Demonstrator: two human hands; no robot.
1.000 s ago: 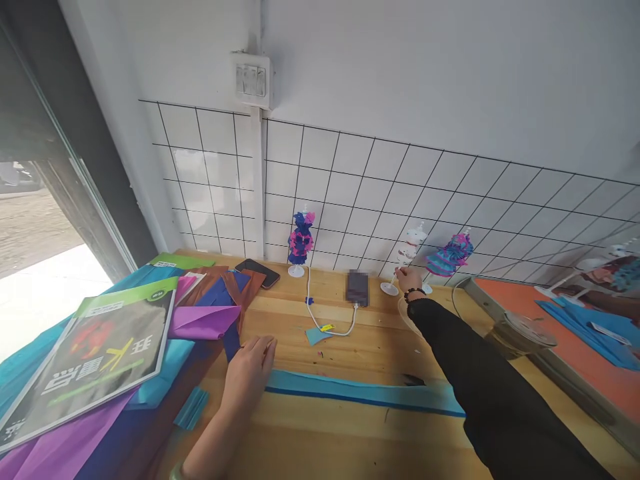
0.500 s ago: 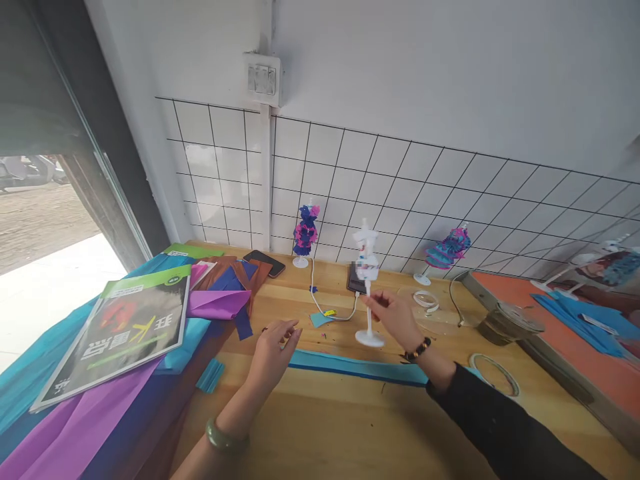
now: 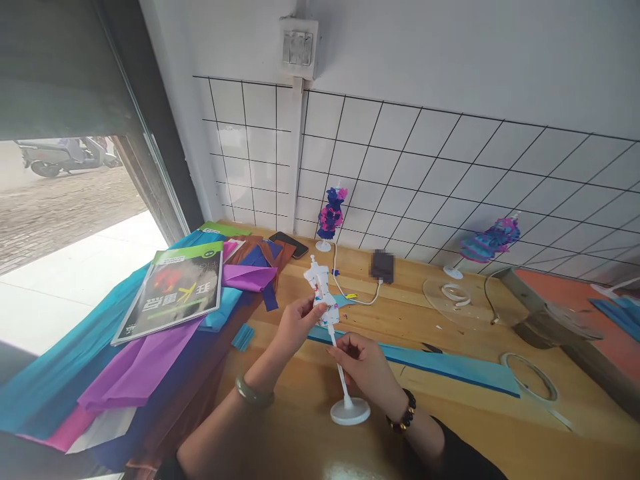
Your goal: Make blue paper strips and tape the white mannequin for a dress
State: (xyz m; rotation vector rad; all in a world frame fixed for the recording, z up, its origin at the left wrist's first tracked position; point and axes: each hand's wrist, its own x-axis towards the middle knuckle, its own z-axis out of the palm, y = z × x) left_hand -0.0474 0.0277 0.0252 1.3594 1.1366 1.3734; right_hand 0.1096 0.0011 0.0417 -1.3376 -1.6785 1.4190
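Note:
A small white dress-form stand (image 3: 327, 313) with coloured marks on its torso leans to the left, held between both hands above the table. My left hand (image 3: 299, 325) is closed on its torso, the thumb across the front. With its fingers pinched round the thin stem, my right hand (image 3: 367, 370) grips the same stand just above the round base. Beneath and behind them lies a long blue paper strip (image 3: 450, 370), partly hidden by the hands. A short pleated blue piece (image 3: 243, 337) is left of my left hand.
Stacked coloured paper sheets (image 3: 165, 363) and a magazine (image 3: 175, 290) cover the left side. Two dressed mini forms, one purple-pink (image 3: 331, 215) and one blue-pink (image 3: 490, 241), stand by the wall. A black phone (image 3: 289, 245), cabled dark device (image 3: 383, 267) and tape roll (image 3: 529, 377) lie around.
The dress-form stand has come nearer and tilted left. My left hand, empty before, now grips its torso, while my right hand still holds the stem. The view has shifted.

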